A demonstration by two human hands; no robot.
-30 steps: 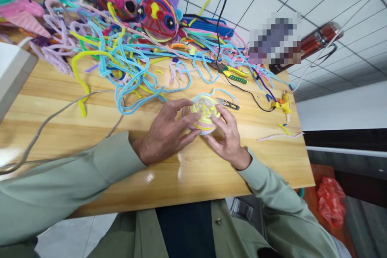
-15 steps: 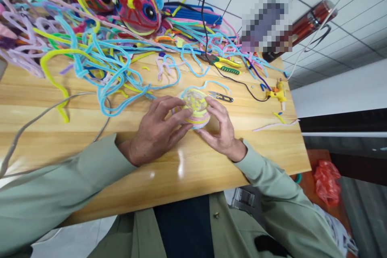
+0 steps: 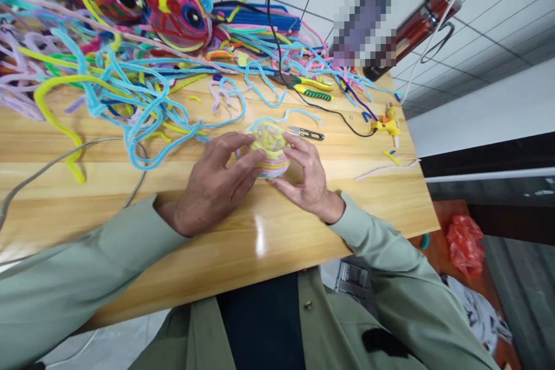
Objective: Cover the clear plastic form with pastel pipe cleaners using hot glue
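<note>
Between my two hands is a small round clear plastic piece (image 3: 269, 141) wrapped with yellow, pink and light blue pipe cleaner round its side. My left hand (image 3: 219, 179) grips its left side with bent fingers and thumb. On the right, my right hand (image 3: 306, 176) holds it with the fingertips at the upper edge and the thumb below. A light blue pipe cleaner end (image 3: 306, 113) trails off behind it. Just beyond my right fingers lie black-handled thread snips (image 3: 309, 133).
Tangled pipe cleaners (image 3: 143, 104) cover the back left of the wooden table (image 3: 303, 243). A red decorated fish-like figure (image 3: 176, 11) stands there. Further right are pliers (image 3: 312, 89), a yellow glue gun (image 3: 387, 125) with its cord, and a red thermos (image 3: 416, 32).
The whole view has shifted, so things on the table appear further left and slightly higher. Both hands keep their hold on the wrapped piece, with little change in finger position.
</note>
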